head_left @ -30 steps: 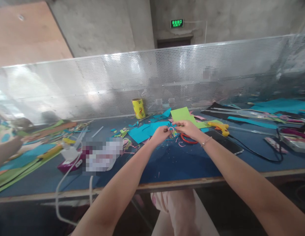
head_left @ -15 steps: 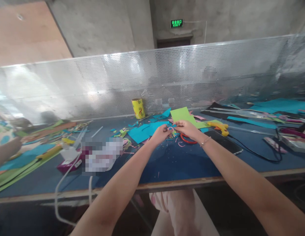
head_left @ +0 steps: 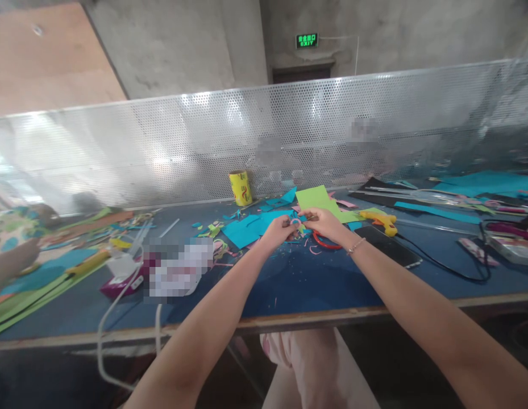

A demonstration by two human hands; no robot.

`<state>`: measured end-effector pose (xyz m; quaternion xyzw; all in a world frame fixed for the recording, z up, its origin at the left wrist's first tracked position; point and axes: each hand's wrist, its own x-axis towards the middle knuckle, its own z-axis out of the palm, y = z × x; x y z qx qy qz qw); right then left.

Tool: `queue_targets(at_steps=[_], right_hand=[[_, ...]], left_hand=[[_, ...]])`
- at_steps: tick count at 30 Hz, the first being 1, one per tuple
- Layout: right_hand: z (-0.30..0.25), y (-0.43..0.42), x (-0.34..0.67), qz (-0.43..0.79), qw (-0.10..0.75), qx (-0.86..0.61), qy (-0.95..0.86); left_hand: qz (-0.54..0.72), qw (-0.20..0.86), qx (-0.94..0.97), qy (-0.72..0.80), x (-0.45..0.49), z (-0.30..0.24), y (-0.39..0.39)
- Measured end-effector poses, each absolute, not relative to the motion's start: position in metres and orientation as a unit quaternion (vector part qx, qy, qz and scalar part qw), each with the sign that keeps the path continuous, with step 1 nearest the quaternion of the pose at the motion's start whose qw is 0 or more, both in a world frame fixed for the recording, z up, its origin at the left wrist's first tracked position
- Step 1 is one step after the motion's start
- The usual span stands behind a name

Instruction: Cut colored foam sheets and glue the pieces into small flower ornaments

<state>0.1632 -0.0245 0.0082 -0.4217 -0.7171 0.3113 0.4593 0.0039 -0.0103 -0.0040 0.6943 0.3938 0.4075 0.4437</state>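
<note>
My left hand [head_left: 277,230] and my right hand [head_left: 325,222] meet over the middle of the blue table [head_left: 315,284], both pinched on a small pink and blue paper piece [head_left: 296,222] held between their fingertips. Its shape is too small to make out. A bracelet sits on my right wrist. Teal paper sheets [head_left: 246,228] lie just left of my hands, and a lime green sheet [head_left: 318,199] lies behind them. Red-handled scissors [head_left: 323,241] rest on the table right under my right hand, among paper scraps.
A yellow glue gun [head_left: 381,219] with a black cord lies to the right, beside a black phone [head_left: 387,245]. A yellow can [head_left: 240,188] stands against the perforated metal screen [head_left: 264,136]. Another person's arm [head_left: 10,261] shows at far left, near green strips and a white cable [head_left: 114,307].
My hands stay pinched together on the small paper piece, with only slight finger movement. Nothing else on the table has moved.
</note>
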Motion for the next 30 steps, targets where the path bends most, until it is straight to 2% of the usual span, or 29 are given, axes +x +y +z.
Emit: queue_targets(at_steps=[7,30], right_hand=[[0.005,-0.021,0.164,0.414,0.500,-0.385,-0.656],[-0.002,-0.012,0.164,0.417,0.494,-0.402,-0.649]], left_hand=[[0.434,0.484,0.647,0.399,0.006,0.000,-0.016],[0.422,0.511,0.641,0.387,0.002,0.001,-0.016]])
